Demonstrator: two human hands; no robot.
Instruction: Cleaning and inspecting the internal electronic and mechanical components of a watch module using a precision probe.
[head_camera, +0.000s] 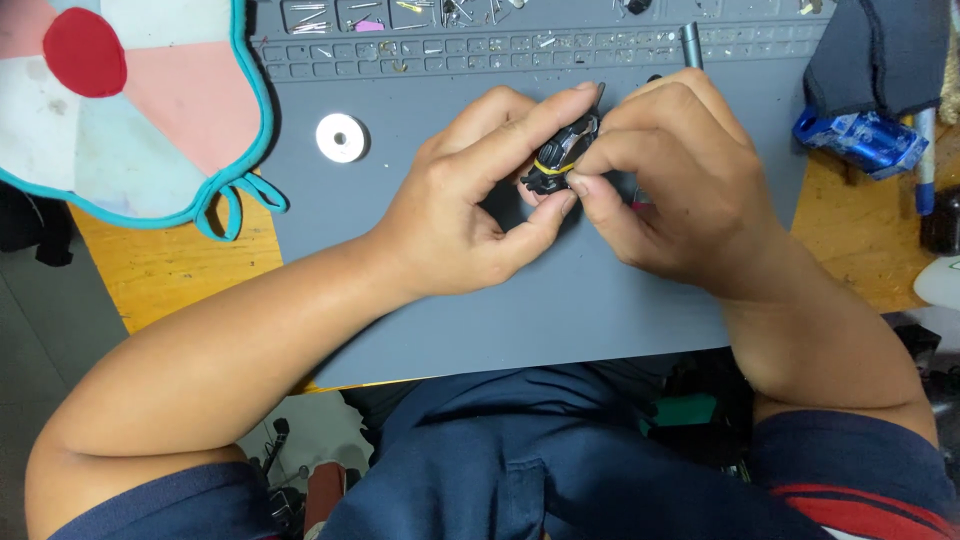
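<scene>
This looks like a small repair workshop, maybe at home. A grey rubber work mat (560, 300) lies on a wooden desk (160, 270). The mat has little trays (400, 15) along its top edge, full of tiny screws and metal bits. A thin metal tool (691, 45) rests there too.

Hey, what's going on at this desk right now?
A person is holding a small black part with a yellow band between both hands, above a grey work mat. The left hand pinches it from one side and the right hand from the other. A white ring lies on the mat to the left, tiny screws sit in the mat's tray slots, and a blue crumpled wrapper rests to the right.
</scene>
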